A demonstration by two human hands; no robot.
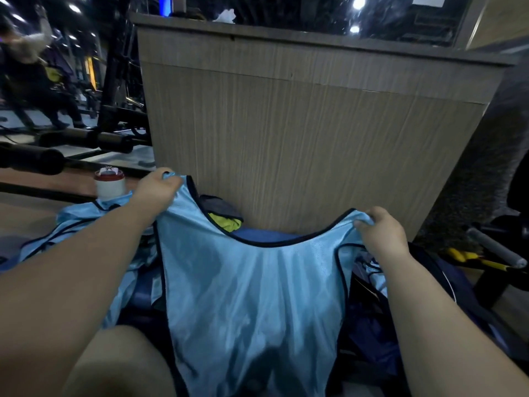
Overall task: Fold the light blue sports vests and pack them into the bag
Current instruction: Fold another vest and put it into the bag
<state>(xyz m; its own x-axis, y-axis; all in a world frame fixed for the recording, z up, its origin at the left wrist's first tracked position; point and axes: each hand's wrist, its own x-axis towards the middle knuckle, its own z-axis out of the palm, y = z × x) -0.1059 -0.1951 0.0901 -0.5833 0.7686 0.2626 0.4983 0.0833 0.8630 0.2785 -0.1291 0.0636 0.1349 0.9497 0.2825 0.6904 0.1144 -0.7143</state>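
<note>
Pinching light blue vest (254, 282) by both shoulder straps with left hand (159, 186) and right hand (380, 229), spread well apart; probably stretching it flat, ready for folding.

Legible text: none | white paper sheet (428, 0) at top edge of view: dark strokes, cropped, unreadable | white cup (110, 186) with red band, at left: dark-and-white mark on lid, too blurred to read
</note>
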